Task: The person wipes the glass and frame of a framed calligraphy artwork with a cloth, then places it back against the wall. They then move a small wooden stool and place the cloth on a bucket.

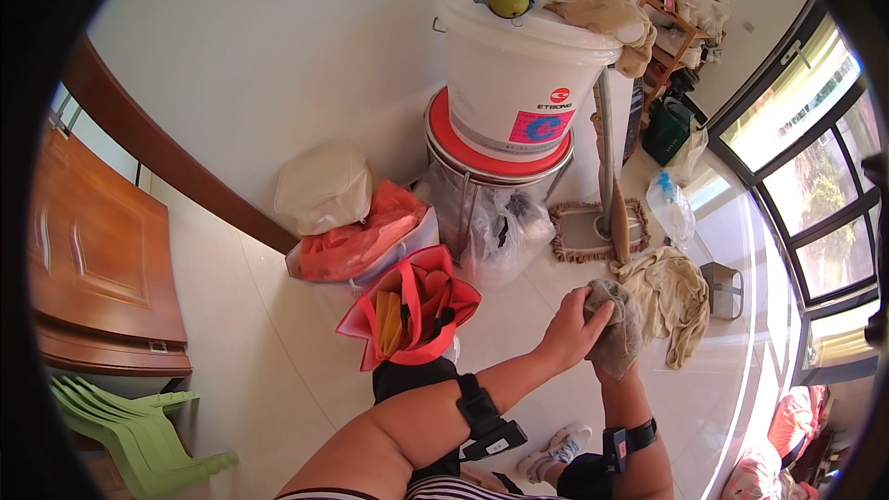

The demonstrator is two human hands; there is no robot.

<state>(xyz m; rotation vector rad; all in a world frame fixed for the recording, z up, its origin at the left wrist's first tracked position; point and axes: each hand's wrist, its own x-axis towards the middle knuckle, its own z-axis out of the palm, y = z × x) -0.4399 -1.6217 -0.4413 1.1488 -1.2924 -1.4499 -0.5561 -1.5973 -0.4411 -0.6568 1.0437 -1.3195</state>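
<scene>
My left hand grips a bunched grey-brown cloth, with the thumb across its front. The same cloth covers most of my right hand; only the part near the wrist shows, and its fingers are hidden. Both hands are close together above the tiled floor. Beyond them, a crumpled beige cloth lies on the floor beside a flat mop head with a brown fringe.
A white bucket stands on a red-topped stool against the wall. In front are a red bag and a clear plastic bag. A small grey bin is at right. Green plastic chairs and a wooden door are at left.
</scene>
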